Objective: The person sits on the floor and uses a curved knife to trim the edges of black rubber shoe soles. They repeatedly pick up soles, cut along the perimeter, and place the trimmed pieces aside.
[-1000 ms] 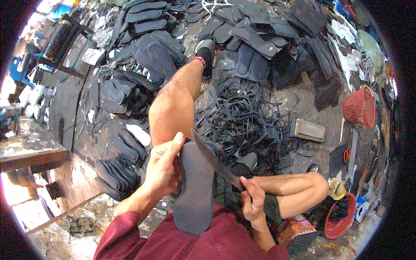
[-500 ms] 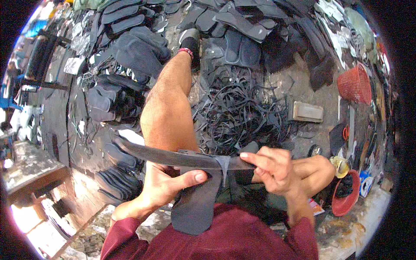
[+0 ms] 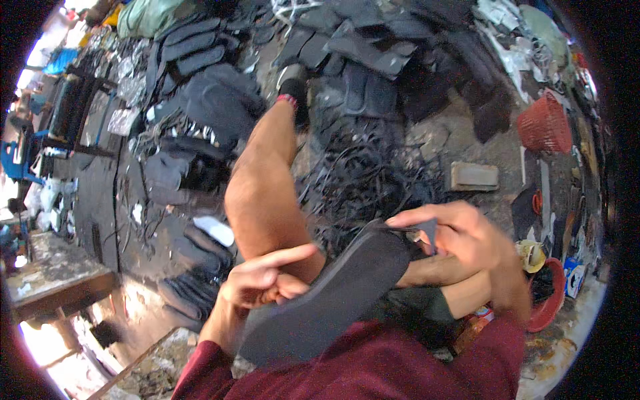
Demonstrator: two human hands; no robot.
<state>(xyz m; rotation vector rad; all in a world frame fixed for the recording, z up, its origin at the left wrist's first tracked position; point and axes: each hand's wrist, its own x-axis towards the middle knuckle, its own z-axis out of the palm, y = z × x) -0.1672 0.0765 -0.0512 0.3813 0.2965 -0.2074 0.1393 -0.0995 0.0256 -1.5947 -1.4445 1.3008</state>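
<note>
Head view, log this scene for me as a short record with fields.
Sole piece: dark, slanting from lower left to upper right
Left hand: at its left edge; grip unclear
Right hand: blurred, at its upper right end; grip unclear
Beyond: heap of black strips
Farther right: red basket, pale block

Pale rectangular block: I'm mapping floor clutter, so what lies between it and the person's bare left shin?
In the head view, a tangled heap of thin black strips fills most of the stretch between the block and shin.
</note>
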